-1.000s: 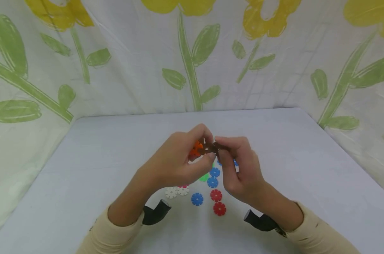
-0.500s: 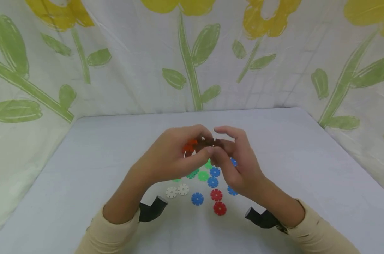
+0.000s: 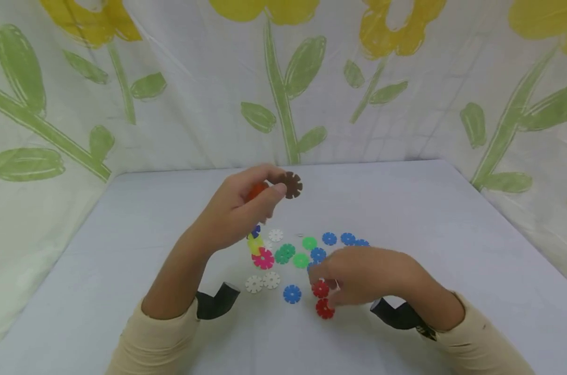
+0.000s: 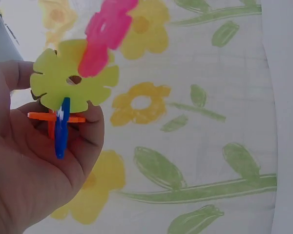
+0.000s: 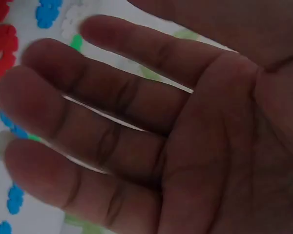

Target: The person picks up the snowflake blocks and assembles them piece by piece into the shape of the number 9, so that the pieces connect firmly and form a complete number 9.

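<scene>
Painted flowers cover the cloth (image 3: 189, 104) behind the white table (image 3: 161, 229). In head view, the left hand (image 3: 238, 211) pinches a brown disc (image 3: 291, 185) above the table; the right hand (image 3: 360, 276) hovers by two red discs (image 3: 320, 288). Left wrist view shows joined yellow (image 4: 56, 83), pink (image 4: 107, 29) and blue discs (image 4: 62, 134). In right wrist view, the fingers (image 5: 88, 131) extend loosely (quite relaxed).

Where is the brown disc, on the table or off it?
Off: the left hand pinches the brown disc by its edge, above the table.
</scene>
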`<state>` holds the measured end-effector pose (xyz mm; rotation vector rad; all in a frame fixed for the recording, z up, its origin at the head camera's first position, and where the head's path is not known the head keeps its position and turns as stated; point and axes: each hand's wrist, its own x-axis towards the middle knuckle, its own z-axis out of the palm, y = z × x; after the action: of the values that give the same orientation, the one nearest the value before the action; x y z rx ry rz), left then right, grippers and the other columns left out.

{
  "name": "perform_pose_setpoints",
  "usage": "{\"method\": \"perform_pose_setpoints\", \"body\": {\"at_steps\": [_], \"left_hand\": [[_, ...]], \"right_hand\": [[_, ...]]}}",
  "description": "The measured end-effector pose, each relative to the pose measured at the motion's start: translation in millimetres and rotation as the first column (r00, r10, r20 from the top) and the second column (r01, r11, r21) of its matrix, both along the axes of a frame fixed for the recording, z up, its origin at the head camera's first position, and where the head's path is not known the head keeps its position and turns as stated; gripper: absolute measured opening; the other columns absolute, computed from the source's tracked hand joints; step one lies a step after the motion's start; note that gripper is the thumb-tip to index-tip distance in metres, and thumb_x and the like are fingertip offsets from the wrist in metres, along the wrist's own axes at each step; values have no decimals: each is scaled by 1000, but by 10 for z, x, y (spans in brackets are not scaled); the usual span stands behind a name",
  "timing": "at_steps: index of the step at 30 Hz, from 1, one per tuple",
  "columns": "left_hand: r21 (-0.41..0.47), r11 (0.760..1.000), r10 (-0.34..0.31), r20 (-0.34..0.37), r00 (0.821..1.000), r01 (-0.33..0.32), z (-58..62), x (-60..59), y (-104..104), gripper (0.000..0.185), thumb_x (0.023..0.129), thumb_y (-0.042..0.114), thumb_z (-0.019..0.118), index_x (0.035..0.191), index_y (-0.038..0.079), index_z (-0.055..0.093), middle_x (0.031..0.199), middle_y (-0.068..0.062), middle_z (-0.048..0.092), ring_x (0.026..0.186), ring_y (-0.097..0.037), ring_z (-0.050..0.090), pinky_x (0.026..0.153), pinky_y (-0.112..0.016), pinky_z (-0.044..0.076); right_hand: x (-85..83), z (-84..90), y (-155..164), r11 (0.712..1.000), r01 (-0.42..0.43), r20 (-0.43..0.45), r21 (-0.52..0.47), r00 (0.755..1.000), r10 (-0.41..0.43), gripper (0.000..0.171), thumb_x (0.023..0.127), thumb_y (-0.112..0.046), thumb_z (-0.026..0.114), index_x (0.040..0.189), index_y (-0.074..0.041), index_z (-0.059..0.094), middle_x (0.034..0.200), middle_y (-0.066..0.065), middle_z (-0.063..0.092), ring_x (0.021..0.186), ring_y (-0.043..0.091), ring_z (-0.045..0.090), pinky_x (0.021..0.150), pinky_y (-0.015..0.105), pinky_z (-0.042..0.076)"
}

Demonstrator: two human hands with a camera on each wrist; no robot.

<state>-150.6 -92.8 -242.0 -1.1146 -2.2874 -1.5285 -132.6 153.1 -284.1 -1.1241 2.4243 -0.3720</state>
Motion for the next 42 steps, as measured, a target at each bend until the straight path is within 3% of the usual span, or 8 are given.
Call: {"method": "perform_pose_setpoints", "body": {"at_steps": [4, 18, 23, 27, 30, 37, 39, 42], "left_hand": [[41, 998, -51, 31, 998, 49, 14, -19, 4, 23, 103, 14, 47, 119, 4, 62, 83, -3, 58, 59, -22, 51, 51, -32, 46], [155, 984, -83, -9, 997, 83, 36, -45, 35, 29, 103, 10, 40, 123, -3, 57, 111, -10, 64, 99, -22, 61, 64, -30, 52], [177, 978, -111, 1, 994, 109, 24, -51, 21, 26, 102, 7, 43, 123, -3, 53, 111, -10, 63, 95, -25, 60, 56, -29, 49], [186, 973, -132, -22, 991, 134, 2, -56, 14, 21, 100, 5, 45, 118, -3, 53, 107, -8, 64, 86, -26, 59, 53, -29, 47], [177, 972, -144, -70, 987, 154, -20, -54, 26, 19, 99, 4, 47, 115, -3, 55, 105, -6, 65, 90, -23, 62, 67, -32, 55], [96, 980, -154, -164, 974, 171, -46, -22, 113, 15, 95, 4, 56, 109, 1, 59, 103, -2, 69, 96, -15, 67, 83, -39, 57], [69, 981, -168, -183, 969, 183, -59, -18, 134, 15, 94, 4, 58, 109, 2, 60, 101, -1, 69, 94, -14, 67, 80, -37, 57], [48, 977, -195, -209, 958, 210, -68, -15, 165, 15, 94, 4, 59, 108, 2, 61, 101, 0, 69, 93, -14, 66, 77, -36, 57]], "right_hand": [[57, -161, -127, 972, 32, 7, 232, 999, -35, 33, 76, -22, 89, 98, -27, 65, 79, -15, 56, 76, 7, 53, 64, 23, 49], [72, -374, -266, 962, 45, -65, 268, 997, -29, 28, 80, -13, 85, 85, -20, 58, 69, -9, 51, 66, 10, 49, 60, 23, 45], [19, -276, -226, 985, 27, 46, 171, 998, -35, 21, 90, -18, 77, 89, -23, 56, 71, -11, 54, 66, 8, 53, 62, 22, 47], [-67, -101, -96, 993, 4, 72, -121, 997, 4, 16, 96, -15, 69, 106, -22, 59, 82, -14, 61, 71, 4, 58, 66, 23, 52], [-124, 29, 36, 898, -44, 5, -438, 999, 51, 26, 97, -6, 65, 120, -16, 57, 85, -10, 64, 69, 7, 60, 64, 27, 55], [-106, 213, 163, 460, 26, 104, -887, 984, 146, 33, 99, 4, 58, 130, -3, 50, 79, 7, 64, 61, 22, 61, 54, 37, 57], [-86, 241, 167, 408, 65, 145, -910, 975, 167, 32, 100, 0, 57, 131, -3, 50, 79, 10, 64, 62, 24, 61, 54, 37, 57], [-57, 267, 173, 405, 111, 187, -907, 971, 153, 31, 101, -3, 57, 131, -5, 50, 79, 12, 65, 63, 25, 61, 54, 37, 57]]}}
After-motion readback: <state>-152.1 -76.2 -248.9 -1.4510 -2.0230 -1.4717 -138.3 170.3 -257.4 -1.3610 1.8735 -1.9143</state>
